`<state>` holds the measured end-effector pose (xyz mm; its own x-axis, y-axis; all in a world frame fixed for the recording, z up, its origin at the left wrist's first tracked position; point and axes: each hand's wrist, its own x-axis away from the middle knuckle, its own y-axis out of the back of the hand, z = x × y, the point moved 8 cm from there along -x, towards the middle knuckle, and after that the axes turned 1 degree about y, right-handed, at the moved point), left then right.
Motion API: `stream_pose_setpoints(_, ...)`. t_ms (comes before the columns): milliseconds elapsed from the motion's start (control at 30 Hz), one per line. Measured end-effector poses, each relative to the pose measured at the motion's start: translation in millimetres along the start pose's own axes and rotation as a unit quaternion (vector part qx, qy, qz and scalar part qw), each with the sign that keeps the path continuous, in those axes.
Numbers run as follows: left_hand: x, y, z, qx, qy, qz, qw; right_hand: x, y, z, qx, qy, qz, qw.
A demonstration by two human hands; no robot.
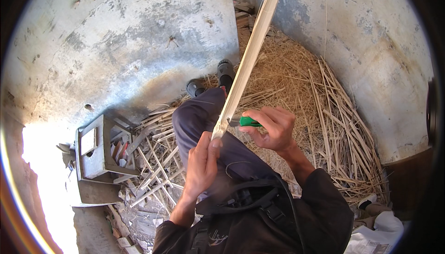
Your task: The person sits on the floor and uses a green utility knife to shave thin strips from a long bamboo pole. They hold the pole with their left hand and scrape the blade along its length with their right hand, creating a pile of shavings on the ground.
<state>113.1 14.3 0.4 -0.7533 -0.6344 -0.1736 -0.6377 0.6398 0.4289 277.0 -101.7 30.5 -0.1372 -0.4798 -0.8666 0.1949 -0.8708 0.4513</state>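
My left hand (202, 163) grips the near end of a long pale split cane strip (250, 55), which slants up and away to the top of the view. My right hand (273, 129) holds a green-handled knife (246, 122) whose blade rests against the strip just above my left thumb. Both hands work over my lap, above my outstretched legs in grey trousers (197, 115) and dark shoes (225, 71).
A heap of straw and cut cane slats (333, 115) fills the floor ahead and to the right. A small grey wooden stool (95, 150) stands at the left among loose slats. Weathered plaster walls (125, 36) curve around. White cloth lies at the lower right.
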Motion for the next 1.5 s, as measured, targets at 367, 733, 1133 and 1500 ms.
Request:
stream_pose_setpoints(367,36.3,5.1,55.9,0.062,0.098,0.028,0.993,22.7,56.0,-153.6,0.029,-0.249,-0.091,0.964)
stream_pose_setpoints(733,19.1,9.9,38.1,0.044,0.097,0.01,0.994,22.4,-23.6,-37.6,-0.153,-0.064,0.038,0.985)
stream_pose_setpoints(1133,13.1,3.7,15.9,-0.014,0.026,0.009,1.0,14.0,-17.1,-22.7,-0.164,-0.086,0.055,0.981)
stream_pose_setpoints(1500,23.3,0.2,18.3,-0.011,0.032,0.03,0.999,7.9,-0.9,-47.8,-0.15,-0.119,0.015,0.981)
